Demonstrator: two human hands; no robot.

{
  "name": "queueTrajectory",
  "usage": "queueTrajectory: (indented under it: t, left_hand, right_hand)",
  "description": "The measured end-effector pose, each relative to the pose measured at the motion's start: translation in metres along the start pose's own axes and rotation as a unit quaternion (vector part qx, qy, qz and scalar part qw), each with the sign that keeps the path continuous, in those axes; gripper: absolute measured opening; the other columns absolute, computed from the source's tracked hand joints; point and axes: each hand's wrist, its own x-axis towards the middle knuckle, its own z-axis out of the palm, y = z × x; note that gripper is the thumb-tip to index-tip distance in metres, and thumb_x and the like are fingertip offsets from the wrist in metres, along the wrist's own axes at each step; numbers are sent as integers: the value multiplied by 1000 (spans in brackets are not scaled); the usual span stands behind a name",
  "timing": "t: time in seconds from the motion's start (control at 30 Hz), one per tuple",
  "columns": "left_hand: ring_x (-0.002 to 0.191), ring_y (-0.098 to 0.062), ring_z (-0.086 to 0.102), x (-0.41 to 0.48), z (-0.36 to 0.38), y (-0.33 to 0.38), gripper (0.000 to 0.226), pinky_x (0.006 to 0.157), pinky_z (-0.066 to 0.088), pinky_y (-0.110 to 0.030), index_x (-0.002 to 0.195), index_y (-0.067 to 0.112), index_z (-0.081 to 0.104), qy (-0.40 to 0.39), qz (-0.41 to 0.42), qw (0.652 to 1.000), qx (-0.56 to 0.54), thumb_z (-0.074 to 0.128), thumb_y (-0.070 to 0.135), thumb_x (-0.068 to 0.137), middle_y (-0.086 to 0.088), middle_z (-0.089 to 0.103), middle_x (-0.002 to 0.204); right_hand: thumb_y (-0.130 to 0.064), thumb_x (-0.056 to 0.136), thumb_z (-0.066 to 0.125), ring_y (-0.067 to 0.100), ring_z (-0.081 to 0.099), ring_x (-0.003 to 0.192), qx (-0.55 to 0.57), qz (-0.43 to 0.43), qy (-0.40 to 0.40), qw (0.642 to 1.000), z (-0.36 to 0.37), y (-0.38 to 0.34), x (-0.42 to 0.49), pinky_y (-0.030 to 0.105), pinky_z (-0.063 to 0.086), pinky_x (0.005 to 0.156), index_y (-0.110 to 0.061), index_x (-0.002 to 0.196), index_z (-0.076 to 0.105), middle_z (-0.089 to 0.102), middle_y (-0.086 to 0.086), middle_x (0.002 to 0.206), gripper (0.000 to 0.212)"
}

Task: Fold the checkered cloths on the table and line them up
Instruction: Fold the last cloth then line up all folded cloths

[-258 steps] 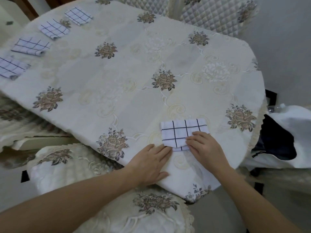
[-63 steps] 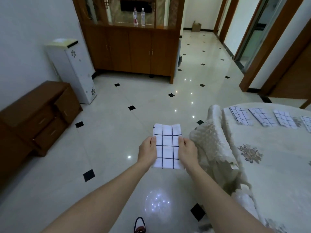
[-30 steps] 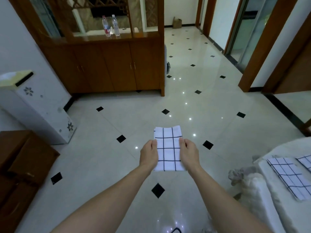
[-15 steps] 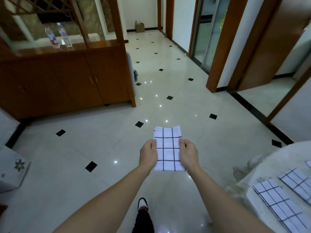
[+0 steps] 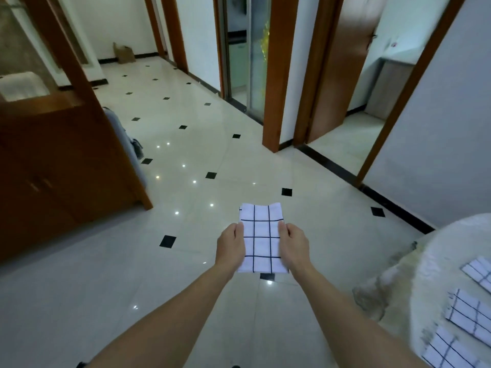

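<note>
Two forearms: the left forearm (image 5: 164,322) and right forearm (image 5: 345,314), both bare, are reaching forward from the bottom edge and drawing closer together toward the wrists.
Left hand (image 5: 230,245): it is gripping the left long edge of the folded checkered cloth (image 5: 261,240), back of the hand up, thumb lying on top along the edge, fingers tucked underneath out of sight.
Right hand (image 5: 293,245): it is mirroring the left on the opposite long edge, thumb on top, fingers hidden below.
Folded checkered cloth: it is being held flat in the air between both hands, above the floor and well apart from the table, its short end pointing away from the person.
Table (image 5: 451,235): it is showing at the right edge under a cream cover, with a near cloth (image 5: 446,351), a middle cloth (image 5: 467,312) and a far cloth (image 5: 478,269) lying on it in a row, each partly cut off by the frame.
Floor (image 5: 186,261): glossy pale tiles with small black diamonds are reflecting points of light.
Wooden cabinet (image 5: 66,168): it is standing to the left.
Doorways: a brown door (image 5: 337,75) is standing open ahead on the right.
Cardboard box (image 5: 124,53): it is sitting against the far wall.
</note>
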Motion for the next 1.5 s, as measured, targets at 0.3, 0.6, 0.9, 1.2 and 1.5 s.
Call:
queueTrajectory:
  t: [0.3, 0.6, 0.9, 1.2, 1.5]
  left_hand:
    - [70, -16, 42, 100, 64, 42, 41, 64, 36, -33, 80, 5, 47, -97, 39, 994, 6, 37, 35, 106, -4, 49, 76]
    - [69, -17, 43, 195, 159, 90, 42, 63, 37, -32, 81, 1, 47, -147, 54, 987, 33, 38, 34, 105, -5, 51, 77]
    - [72, -17, 49, 305, 276, 189, 38, 63, 39, -31, 76, 11, 49, -171, 106, 977, 71, 38, 31, 106, -4, 55, 78]
    - [71, -17, 52, 363, 385, 249, 37, 61, 40, -29, 76, 12, 49, -219, 137, 963, 81, 38, 29, 107, -13, 58, 78]
    - [69, -19, 48, 417, 505, 281, 38, 62, 39, -33, 73, 13, 47, -299, 165, 933, 114, 39, 29, 106, -7, 52, 73]
  right_hand:
    - [-34, 104, 41, 14, 40, 59, -1, 37, 95, 995, -22, -2, 100, 31, 33, 55, -15, 67, 37, 44, -3, 62, 42]
    - [-34, 105, 41, 15, 44, 60, 29, 81, 145, 986, -58, 22, 218, 31, 35, 56, -17, 66, 39, 49, -2, 64, 42]
    - [-36, 104, 41, 18, 56, 69, 61, 95, 185, 976, -130, 25, 380, 33, 45, 61, -15, 73, 51, 59, 4, 74, 39]
    - [-37, 105, 40, 17, 59, 72, 79, 116, 231, 963, -199, 48, 477, 29, 47, 61, -13, 79, 55, 61, 4, 77, 39]
    - [-38, 105, 39, 16, 62, 76, 85, 167, 281, 941, -263, 91, 556, 26, 46, 61, -11, 86, 59, 64, 4, 82, 39]
